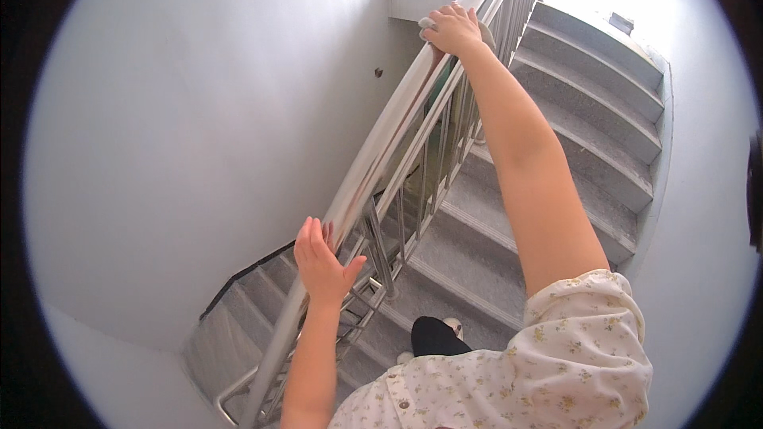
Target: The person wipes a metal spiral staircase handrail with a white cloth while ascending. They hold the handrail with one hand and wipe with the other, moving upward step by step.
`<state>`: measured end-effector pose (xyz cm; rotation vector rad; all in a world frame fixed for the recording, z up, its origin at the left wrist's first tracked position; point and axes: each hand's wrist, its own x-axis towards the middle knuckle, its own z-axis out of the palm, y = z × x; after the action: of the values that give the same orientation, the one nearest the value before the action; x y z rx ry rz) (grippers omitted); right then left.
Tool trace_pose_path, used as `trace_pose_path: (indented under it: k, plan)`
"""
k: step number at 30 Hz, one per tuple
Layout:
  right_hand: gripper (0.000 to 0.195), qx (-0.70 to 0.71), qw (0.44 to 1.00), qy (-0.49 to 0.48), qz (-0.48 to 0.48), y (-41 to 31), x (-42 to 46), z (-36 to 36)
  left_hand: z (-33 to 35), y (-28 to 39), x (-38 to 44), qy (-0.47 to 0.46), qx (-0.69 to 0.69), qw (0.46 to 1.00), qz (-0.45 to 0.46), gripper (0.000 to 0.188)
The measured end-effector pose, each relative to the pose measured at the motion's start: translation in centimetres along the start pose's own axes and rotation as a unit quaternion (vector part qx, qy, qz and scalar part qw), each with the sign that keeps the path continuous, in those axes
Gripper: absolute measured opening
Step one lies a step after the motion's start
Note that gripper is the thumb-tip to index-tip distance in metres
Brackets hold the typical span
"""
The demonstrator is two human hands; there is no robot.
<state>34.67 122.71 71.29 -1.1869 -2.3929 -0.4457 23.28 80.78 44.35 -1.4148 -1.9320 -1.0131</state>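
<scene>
A shiny stainless-steel handrail point(381, 137) runs diagonally up beside the stairs. My right hand point(456, 30) is stretched out to its upper part, over a pale cloth point(427, 24) pressed against the rail. Most of the cloth is hidden under the palm and fingers. Lower down, my left hand point(325, 262) holds nothing, its thumb spread away from the fingers. It is at the rail, where a reflection of the fingers shows; whether it touches the metal I cannot tell. Metal balusters point(426, 185) stand below the handrail.
Grey stone steps point(590, 131) climb at the right, curving in this view along a white wall point(703, 202). Other steps point(250, 304) lie below, beyond the railing. A black trouser leg point(438, 336) and part of a shoe point(454, 326) show on the stairs beneath me.
</scene>
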Motion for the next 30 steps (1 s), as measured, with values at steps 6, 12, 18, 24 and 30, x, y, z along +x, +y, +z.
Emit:
trace_pose_path:
  k: [6,12,18,24,30]
  plan:
    - [0.045,-0.122,0.981,-0.112,-0.105,-7.5,-4.5,-0.9,-0.2,0.2,0.4,0.001,-0.002,1.000,-0.003,0.108]
    - [0.035,-0.136,0.940,-0.203,-0.238,-15.9,-13.8,-3.3,-0.4,-0.2,0.2,0.022,0.003,1.000,0.011,0.108]
    - [0.032,0.050,0.956,-0.049,-0.285,-21.9,-24.4,2.2,-0.4,-0.8,0.3,0.042,0.007,0.999,0.029,0.112]
    - [0.026,0.257,0.869,0.116,-0.407,-24.5,-30.7,5.9,0.0,-0.9,-0.2,0.130,-0.205,0.970,-0.017,0.115]
    - [0.033,0.244,0.848,0.182,-0.434,-22.8,-29.5,7.4,0.0,-0.7,-0.3,0.095,-0.162,0.982,-0.031,0.106]
